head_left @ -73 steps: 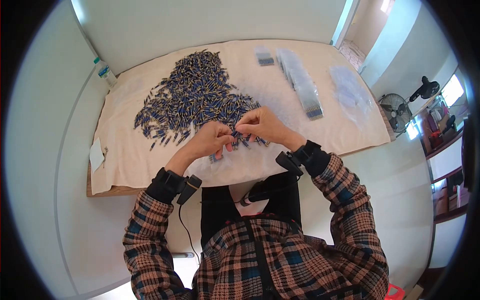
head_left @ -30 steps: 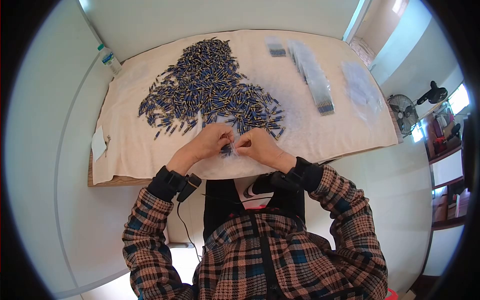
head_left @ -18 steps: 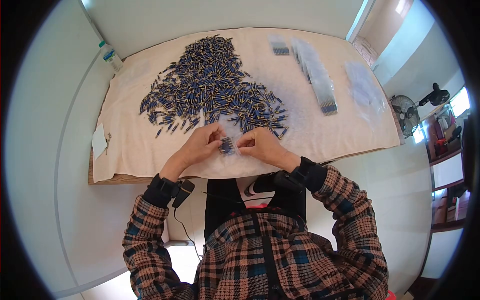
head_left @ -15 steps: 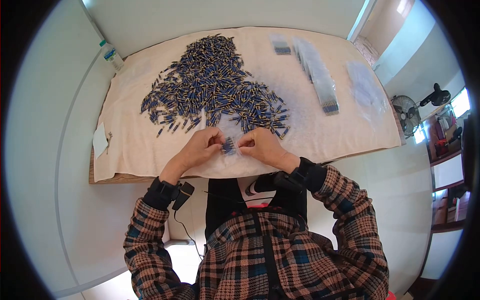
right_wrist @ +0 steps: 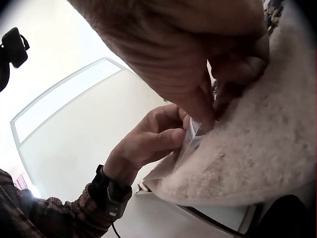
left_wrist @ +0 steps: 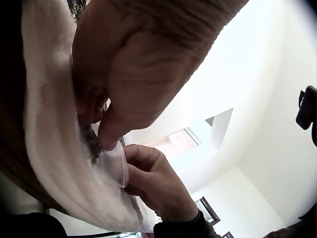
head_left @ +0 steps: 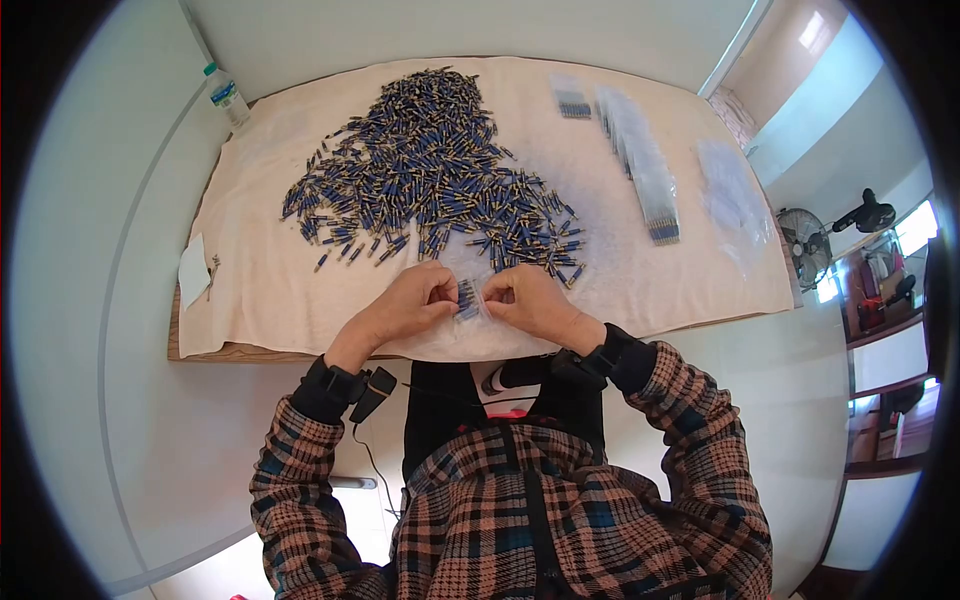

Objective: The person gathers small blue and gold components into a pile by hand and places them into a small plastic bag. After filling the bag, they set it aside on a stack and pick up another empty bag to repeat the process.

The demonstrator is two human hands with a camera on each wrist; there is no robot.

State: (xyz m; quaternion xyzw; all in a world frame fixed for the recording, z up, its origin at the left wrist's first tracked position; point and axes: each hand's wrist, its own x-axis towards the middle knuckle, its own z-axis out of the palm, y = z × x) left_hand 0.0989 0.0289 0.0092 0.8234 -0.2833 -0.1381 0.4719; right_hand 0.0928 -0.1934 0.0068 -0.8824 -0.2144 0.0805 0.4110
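Observation:
A small clear plastic bag (head_left: 468,312) lies between my two hands near the table's front edge, with several small blue pieces with brass-coloured ends (head_left: 466,293) side by side in it. My left hand (head_left: 415,302) pinches the bag's left side between thumb and fingers. On the other side, my right hand (head_left: 537,303) pinches its right edge. In the left wrist view the clear film (left_wrist: 116,166) stretches between the hands, and the right wrist view shows a fold of the bag (right_wrist: 187,148) at the fingertips. Just beyond the hands spreads a large pile of the same loose pieces (head_left: 430,170).
Filled bags (head_left: 640,170) lie overlapped in a row at the back right, beside another filled bag (head_left: 571,97). Flat clear bags (head_left: 730,195) lie farther right. A water bottle (head_left: 226,96) stands at the left edge, above a white paper (head_left: 194,270). Cream cloth (head_left: 290,300) covers the table.
Both hands have come back from the pile's front edge toward the table's front. The bag with its pieces now shows between them, where earlier the fingers largely covered it.

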